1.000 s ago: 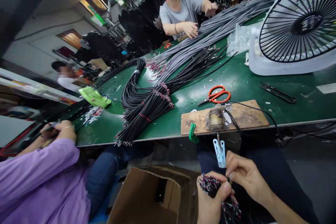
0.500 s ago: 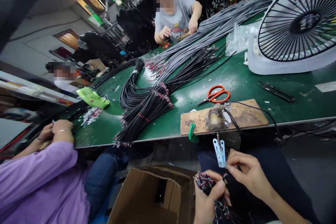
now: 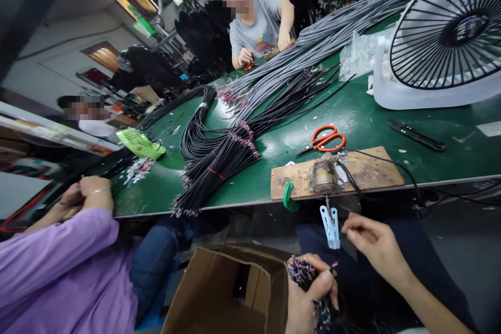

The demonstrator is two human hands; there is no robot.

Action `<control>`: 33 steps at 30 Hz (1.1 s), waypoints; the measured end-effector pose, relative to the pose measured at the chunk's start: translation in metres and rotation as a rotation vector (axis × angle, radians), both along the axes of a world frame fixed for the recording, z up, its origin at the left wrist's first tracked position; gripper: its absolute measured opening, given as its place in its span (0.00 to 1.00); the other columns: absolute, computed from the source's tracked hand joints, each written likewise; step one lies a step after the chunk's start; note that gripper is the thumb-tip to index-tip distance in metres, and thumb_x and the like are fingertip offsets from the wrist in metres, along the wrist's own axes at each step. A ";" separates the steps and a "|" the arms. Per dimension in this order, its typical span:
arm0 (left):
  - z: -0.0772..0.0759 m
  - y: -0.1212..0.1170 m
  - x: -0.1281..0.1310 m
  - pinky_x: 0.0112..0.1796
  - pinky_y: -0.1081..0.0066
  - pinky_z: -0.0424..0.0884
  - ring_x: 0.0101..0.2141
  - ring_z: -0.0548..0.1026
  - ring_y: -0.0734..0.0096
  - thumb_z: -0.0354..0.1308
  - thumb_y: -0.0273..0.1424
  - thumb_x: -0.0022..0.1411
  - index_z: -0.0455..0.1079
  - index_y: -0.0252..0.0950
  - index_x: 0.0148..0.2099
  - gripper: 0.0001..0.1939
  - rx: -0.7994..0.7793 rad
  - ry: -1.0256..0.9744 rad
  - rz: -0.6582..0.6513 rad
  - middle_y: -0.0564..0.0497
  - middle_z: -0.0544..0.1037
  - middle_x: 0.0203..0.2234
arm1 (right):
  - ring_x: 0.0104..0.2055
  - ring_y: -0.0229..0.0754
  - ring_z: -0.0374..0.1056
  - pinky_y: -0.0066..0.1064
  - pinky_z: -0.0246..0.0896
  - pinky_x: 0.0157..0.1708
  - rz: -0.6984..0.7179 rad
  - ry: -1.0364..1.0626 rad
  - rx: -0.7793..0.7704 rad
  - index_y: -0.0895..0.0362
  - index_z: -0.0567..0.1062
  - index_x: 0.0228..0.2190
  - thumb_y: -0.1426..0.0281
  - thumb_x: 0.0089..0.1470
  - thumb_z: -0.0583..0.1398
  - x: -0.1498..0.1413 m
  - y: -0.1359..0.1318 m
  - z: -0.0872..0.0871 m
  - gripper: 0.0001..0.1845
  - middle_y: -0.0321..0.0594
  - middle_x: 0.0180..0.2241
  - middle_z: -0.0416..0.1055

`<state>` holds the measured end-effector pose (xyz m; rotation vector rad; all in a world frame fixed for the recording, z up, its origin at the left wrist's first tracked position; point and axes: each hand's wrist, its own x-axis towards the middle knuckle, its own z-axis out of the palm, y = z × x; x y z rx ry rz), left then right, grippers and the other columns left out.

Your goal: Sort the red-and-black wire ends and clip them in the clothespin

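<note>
My left hand (image 3: 309, 292) is wrapped around a bundle of black cables (image 3: 302, 271) whose ends show short red, white and black wires. One wire end sticks out past the thumb. My right hand (image 3: 373, 242) is just right of a light blue clothespin (image 3: 331, 229), with thumb and fingers pinched together; whether anything thin is between them I cannot make out. The clothespin hangs on a thin metal shaft from a small motor (image 3: 324, 177). That motor sits on a wooden board (image 3: 370, 169) at the table edge, held by a green clamp (image 3: 288, 197).
On the green table (image 3: 266, 177) lie orange-handled scissors (image 3: 326, 138), black thread snips (image 3: 417, 134), black cable bundles (image 3: 211, 162) and grey cables (image 3: 274, 81). A white fan (image 3: 442, 99) stands at right. Below is an open cardboard box (image 3: 219, 292). A co-worker in purple (image 3: 70, 266) sits left, another opposite (image 3: 258, 21).
My right hand has moved slightly up and right, away from the clothespin's lower end. My left hand keeps hold of the cable bundle. The co-worker opposite now has a hand at orange-handled scissors.
</note>
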<state>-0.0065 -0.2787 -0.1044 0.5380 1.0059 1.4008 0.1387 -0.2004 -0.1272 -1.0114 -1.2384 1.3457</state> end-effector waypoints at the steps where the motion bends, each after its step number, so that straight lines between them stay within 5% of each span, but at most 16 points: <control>1: -0.002 0.000 -0.002 0.18 0.82 0.62 0.14 0.72 0.81 0.74 0.36 0.52 0.79 0.38 0.30 0.09 0.051 0.020 0.015 0.56 0.74 0.18 | 0.26 0.41 0.66 0.30 0.61 0.27 -0.023 -0.003 -0.056 0.58 0.78 0.26 0.66 0.55 0.61 -0.001 0.005 0.004 0.10 0.39 0.24 0.72; 4: -0.003 0.003 -0.008 0.22 0.78 0.67 0.19 0.75 0.76 0.72 0.32 0.54 0.80 0.39 0.32 0.04 0.199 0.181 0.025 0.54 0.76 0.24 | 0.25 0.39 0.63 0.30 0.58 0.27 0.036 0.012 -0.119 0.59 0.76 0.21 0.55 0.59 0.59 -0.009 0.017 0.021 0.24 0.38 0.21 0.70; 9: 0.008 0.013 -0.010 0.28 0.74 0.68 0.23 0.74 0.73 0.72 0.28 0.53 0.81 0.40 0.29 0.03 0.241 0.486 0.101 0.54 0.78 0.22 | 0.24 0.35 0.59 0.26 0.54 0.24 0.246 0.277 -0.312 0.62 0.78 0.22 0.49 0.46 0.69 -0.023 0.024 0.037 0.26 0.35 0.20 0.68; 13: 0.016 0.020 -0.004 0.28 0.74 0.67 0.22 0.73 0.73 0.73 0.30 0.51 0.81 0.40 0.27 0.03 0.207 0.536 0.143 0.54 0.78 0.21 | 0.23 0.33 0.58 0.24 0.54 0.23 0.305 0.531 -0.436 0.62 0.78 0.23 0.50 0.47 0.69 -0.027 0.023 0.034 0.25 0.35 0.20 0.67; 24: 0.012 0.023 -0.002 0.26 0.72 0.64 0.20 0.69 0.73 0.71 0.34 0.52 0.81 0.38 0.26 0.06 0.154 0.520 0.108 0.54 0.73 0.18 | 0.26 0.37 0.63 0.26 0.57 0.25 0.404 0.679 -0.536 0.62 0.79 0.25 0.43 0.52 0.62 -0.027 0.018 0.013 0.31 0.39 0.23 0.70; 29: 0.021 0.021 -0.004 0.26 0.70 0.65 0.20 0.70 0.70 0.72 0.33 0.50 0.80 0.38 0.25 0.06 0.137 0.601 0.117 0.52 0.75 0.17 | 0.26 0.38 0.60 0.29 0.56 0.27 0.328 0.539 -0.428 0.59 0.77 0.24 0.46 0.57 0.58 -0.008 0.011 -0.006 0.29 0.38 0.23 0.68; 33: 0.017 0.014 -0.004 0.27 0.70 0.66 0.22 0.72 0.67 0.71 0.33 0.50 0.80 0.37 0.24 0.07 0.107 0.644 0.084 0.49 0.77 0.19 | 0.25 0.39 0.58 0.31 0.55 0.27 0.385 0.205 -0.176 0.58 0.71 0.20 0.46 0.57 0.59 0.010 -0.006 0.000 0.29 0.35 0.20 0.63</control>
